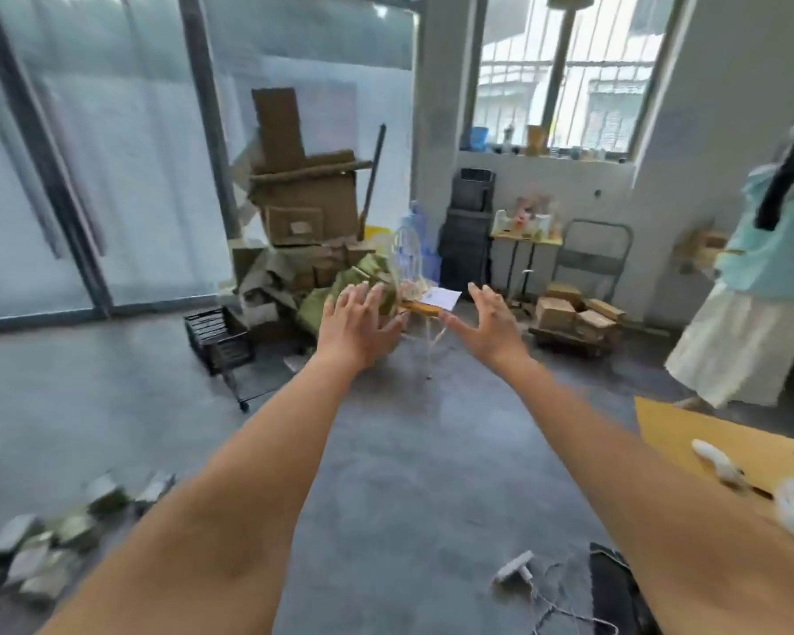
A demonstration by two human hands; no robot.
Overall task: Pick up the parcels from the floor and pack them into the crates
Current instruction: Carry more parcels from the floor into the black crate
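So we've got both arms stretched fwd, left hand [356, 325] and right hand [489, 320] both empty w/ fingers spread, palms turned toward each other, nothing pinched or held. The parcels [42, 552] we can make out best sit on the floor at lower left, a blurred scatter of small grey-green blocks, well apart from either hand. More greenish bundles [363, 286] seem heaped just beyond the left hand, by the cardboard pile [303, 199], but motion blur means we can't tell if those are parcels too. 1 black crate [218, 336] stands on the floor left of the hands; it looks tilted or on a small frame, hard to say. We read this as the reach phase, w/ nothing packed by these hands yet. To do it well: drop the hands low, come at a parcel from 2 sides w/ palms facing, squeeze evenly, lift straight. We'd take what's nearest the crate 1st, keep carries short, and lay parcels flat in rows. Mind the white cable [537, 588] on the floor near our feet, and the person in pale clothes [752, 313] at right.
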